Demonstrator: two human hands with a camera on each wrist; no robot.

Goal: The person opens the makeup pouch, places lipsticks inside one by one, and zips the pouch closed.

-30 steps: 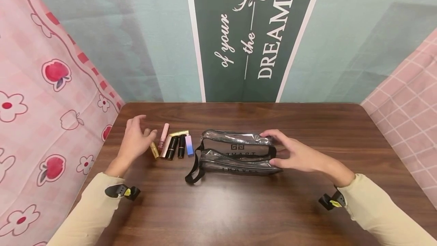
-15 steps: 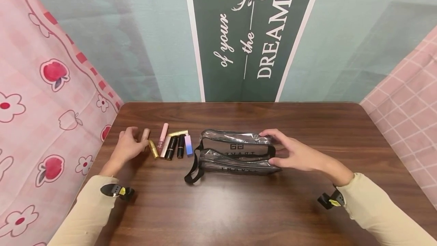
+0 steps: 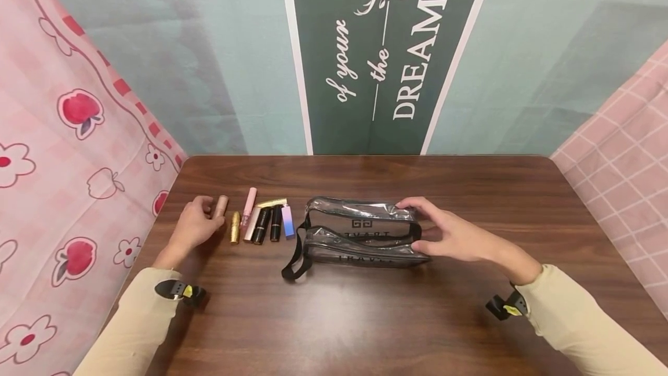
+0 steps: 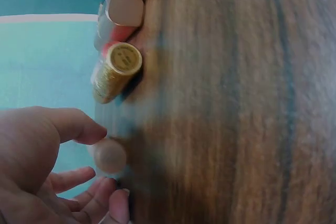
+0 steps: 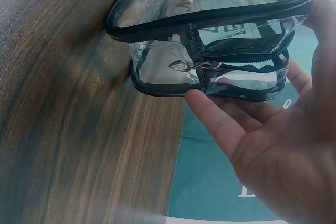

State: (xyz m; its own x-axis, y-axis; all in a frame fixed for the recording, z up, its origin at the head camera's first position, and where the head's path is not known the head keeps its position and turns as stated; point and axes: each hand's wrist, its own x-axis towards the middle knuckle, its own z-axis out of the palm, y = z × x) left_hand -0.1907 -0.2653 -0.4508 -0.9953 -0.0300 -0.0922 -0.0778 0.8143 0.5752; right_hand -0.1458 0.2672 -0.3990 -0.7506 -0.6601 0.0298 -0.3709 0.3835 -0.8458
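Note:
A beige tube point(image 3: 221, 206) lies at the left of the cosmetics, between the thumb and curled fingers of my left hand point(image 3: 195, 226). In the left wrist view the thumb tip meets the tube's round end point(image 4: 110, 156). A gold lipstick point(image 3: 235, 228) lies just right of that hand. Further right are a pink tube point(image 3: 251, 199), black tubes point(image 3: 276, 224), another gold one point(image 3: 272, 203) and a blue-purple one point(image 3: 288, 222). My right hand point(image 3: 456, 235) holds the right end of a clear black-edged bag point(image 3: 365, 242), thumb at the near side; its zipper pull point(image 5: 181, 65) shows in the right wrist view.
The bag's black strap point(image 3: 296, 266) hangs off its left end onto the brown wooden table point(image 3: 334, 318). A green and white printed cloth point(image 3: 376, 74) stands behind the table, with pink patterned cloths at the left point(image 3: 78, 112) and right point(image 3: 631, 155).
Over the last second my left hand has shifted left and lower around the beige tube. The nearby gold lipstick has turned more upright in the head view. My right hand and the bag have stayed in place.

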